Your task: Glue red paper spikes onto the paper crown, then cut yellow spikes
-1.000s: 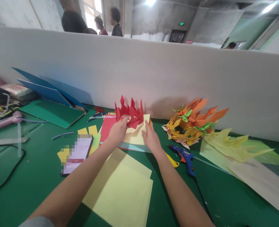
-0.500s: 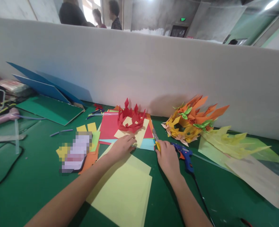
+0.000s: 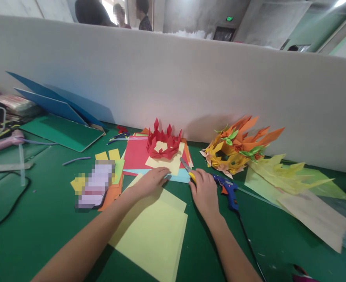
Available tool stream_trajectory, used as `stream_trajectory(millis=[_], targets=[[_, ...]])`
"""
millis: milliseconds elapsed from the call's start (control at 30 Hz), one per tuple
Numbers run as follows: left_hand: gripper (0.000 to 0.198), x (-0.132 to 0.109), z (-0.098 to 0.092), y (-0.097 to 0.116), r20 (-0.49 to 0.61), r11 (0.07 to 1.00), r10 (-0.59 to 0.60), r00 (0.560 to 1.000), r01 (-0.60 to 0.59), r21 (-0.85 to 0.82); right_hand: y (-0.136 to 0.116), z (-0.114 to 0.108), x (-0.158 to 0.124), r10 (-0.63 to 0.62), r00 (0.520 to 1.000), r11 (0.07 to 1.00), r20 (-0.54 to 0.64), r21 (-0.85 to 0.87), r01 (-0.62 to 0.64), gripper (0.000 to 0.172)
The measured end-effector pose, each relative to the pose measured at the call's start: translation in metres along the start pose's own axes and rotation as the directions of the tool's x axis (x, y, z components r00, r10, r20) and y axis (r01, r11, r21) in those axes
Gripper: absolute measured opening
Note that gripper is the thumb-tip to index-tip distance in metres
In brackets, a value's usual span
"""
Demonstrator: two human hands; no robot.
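My left hand [image 3: 154, 182] lies palm down over the top edge of pale yellow paper sheets [image 3: 154, 235], its fingers stretched toward light blue paper [image 3: 177, 176]. Closed in my right hand [image 3: 204, 192] is a yellow-handled utility knife [image 3: 191, 176], its grey blade pointing up and left over the paper stack. Beyond both hands, a red folded-paper crown [image 3: 164, 150] stands on red paper [image 3: 134, 154] and a pale yellow piece. A blue glue gun [image 3: 231, 194] rests just right of my right hand.
Orange and yellow paper crowns [image 3: 234, 150] stand at right, near a yellow cut-paper strip [image 3: 278, 174] and a beige sheet [image 3: 314, 219]. At left are a phone [image 3: 95, 186], blue boards [image 3: 55, 105] and a pink glue gun [image 3: 7, 143]. A white partition [image 3: 161, 78] rises behind.
The knife's blade has swung left, from nearly upright to slanting over the papers. My right hand has shifted slightly left and away from me. My left hand stays on the paper.
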State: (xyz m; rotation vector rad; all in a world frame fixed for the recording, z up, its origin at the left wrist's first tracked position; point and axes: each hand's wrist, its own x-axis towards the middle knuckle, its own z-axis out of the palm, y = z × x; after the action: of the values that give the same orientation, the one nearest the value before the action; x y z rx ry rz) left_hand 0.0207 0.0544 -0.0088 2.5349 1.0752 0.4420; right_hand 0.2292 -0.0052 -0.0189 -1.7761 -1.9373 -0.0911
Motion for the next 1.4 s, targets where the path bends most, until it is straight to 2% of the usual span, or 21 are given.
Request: stream_trajectory(millis=[67,100,167,233,267,333,400,467,567,633,700,767,833,1033,1133,1233,1333,1400], targets=[[0.033,-0.018,-0.014,0.000,0.076,1.000,0.032,0.997,-0.032,-0.002,-0.011,-0.005,-0.005,-0.067,0.990,0.992,0.124,0.114,0.053,0.023],[0.043,-0.028,-0.020,0.000,0.102,1.000,0.028,0.994,-0.030,0.009,-0.018,-0.007,-0.009,-0.109,0.972,0.982,0.208,0.174,0.073,0.023],[0.073,-0.049,-0.028,-0.002,0.132,0.995,-0.077,0.988,0.069,0.065,-0.031,-0.009,-0.018,-0.140,0.926,0.973,0.350,0.222,0.063,0.034],[0.101,-0.070,-0.029,-0.001,0.170,0.976,-0.196,0.966,0.175,0.131,-0.041,-0.011,-0.028,-0.127,0.895,0.978,0.428,0.206,0.040,0.049],[0.109,-0.079,-0.028,0.001,0.214,0.973,-0.214,0.953,0.188,0.136,-0.044,-0.012,-0.032,-0.120,0.878,0.978,0.464,0.206,0.024,0.057],[0.119,-0.096,-0.023,0.007,0.307,0.979,-0.199,0.931,0.174,0.108,-0.047,-0.017,-0.037,-0.132,0.816,0.972,0.562,0.237,-0.006,0.072],[0.125,-0.109,-0.016,0.016,0.384,0.994,-0.112,0.917,0.102,0.047,-0.046,-0.023,-0.039,-0.158,0.748,0.962,0.644,0.271,-0.029,0.080],[0.123,-0.119,-0.011,0.023,0.426,0.999,-0.025,0.905,0.037,-0.020,-0.042,-0.029,-0.039,-0.184,0.701,0.953,0.688,0.299,-0.043,0.080],[0.115,-0.128,-0.006,0.027,0.419,0.998,-0.017,0.908,0.043,-0.052,-0.036,-0.033,-0.040,-0.239,0.671,0.934,0.702,0.356,-0.040,0.074],[0.113,-0.129,-0.006,0.026,0.428,0.998,-0.019,0.904,0.046,-0.052,-0.033,-0.031,-0.041,-0.272,0.684,0.911,0.677,0.409,-0.043,0.074],[0.112,-0.126,-0.008,0.024,0.456,0.998,0.014,0.890,0.017,-0.065,-0.031,-0.029,-0.042,-0.269,0.726,0.884,0.633,0.461,-0.074,0.075],[0.108,-0.121,-0.010,0.022,0.484,0.997,0.050,0.874,-0.012,-0.082,-0.031,-0.027,-0.043,-0.225,0.766,0.856,0.602,0.498,-0.140,0.079],[0.103,-0.115,-0.012,0.022,0.490,0.994,0.077,0.869,-0.031,-0.101,-0.035,-0.028,-0.043,-0.149,0.785,0.833,0.601,0.504,-0.227,0.083],[0.098,-0.109,-0.015,0.021,0.480,0.986,0.127,0.868,-0.060,-0.153,-0.048,-0.034,-0.048,0.094,0.776,0.767,0.624,0.452,-0.456,0.094],[0.092,-0.112,-0.013,0.021,0.429,0.982,0.156,0.890,-0.094,-0.164,-0.051,-0.037,-0.051,0.163,0.734,0.672,0.659,0.470,-0.572,0.096],[0.076,-0.113,-0.013,0.023,0.310,0.980,0.181,0.933,-0.145,-0.137,-0.053,-0.039,-0.053,0.128,0.701,0.619,0.702,0.495,-0.610,0.093],[0.043,-0.109,-0.016,0.028,0.150,0.974,0.227,0.962,-0.224,-0.036,-0.052,-0.038,-0.055,0.115,0.693,0.632,0.711,0.486,-0.604,0.086],[0.036,-0.106,-0.020,0.032,0.076,0.947,0.314,0.946,-0.318,0.053,-0.049,-0.036,-0.055,0.126,0.715,0.609,0.687,0.515,-0.603,0.077]])
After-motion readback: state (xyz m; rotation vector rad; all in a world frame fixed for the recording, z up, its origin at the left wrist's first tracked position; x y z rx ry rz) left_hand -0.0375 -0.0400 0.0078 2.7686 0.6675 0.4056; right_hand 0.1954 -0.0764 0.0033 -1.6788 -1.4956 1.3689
